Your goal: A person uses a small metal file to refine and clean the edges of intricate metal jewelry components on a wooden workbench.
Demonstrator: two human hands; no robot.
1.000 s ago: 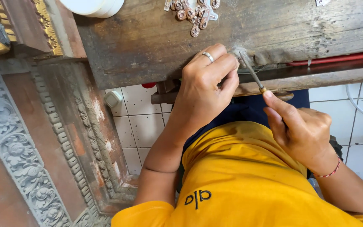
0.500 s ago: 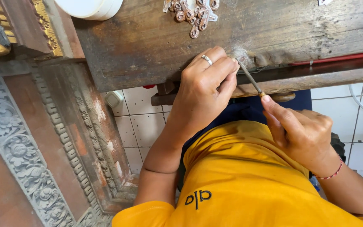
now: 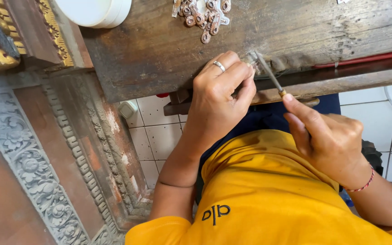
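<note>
Two hands work at the near edge of a worn wooden tabletop [image 3: 159,50]. The left hand [image 3: 218,97], with a ring on one finger, curls its fingers shut at that edge and seems to pinch something small against the wood; what it grips is hidden behind the fingertips. The right hand [image 3: 330,138] is closed on the lower end of a thin metal tool [image 3: 268,75], pinching it between thumb and forefinger. The tool slants up and left, its tip at the tabletop's near edge just beside the left fingertips. A red cord bracelet [image 3: 361,186] circles the right wrist.

Further back on the tabletop, near its far edge, lies a cluster of small silver-and-copper pieces [image 3: 203,13], well apart from both hands. A white round container [image 3: 94,11] sits at the far left corner. To the left of the tabletop stands a carved wooden panel [image 3: 37,163] with floral bands. Below are white floor tiles [image 3: 159,136] and the person's yellow shirt [image 3: 268,204].
</note>
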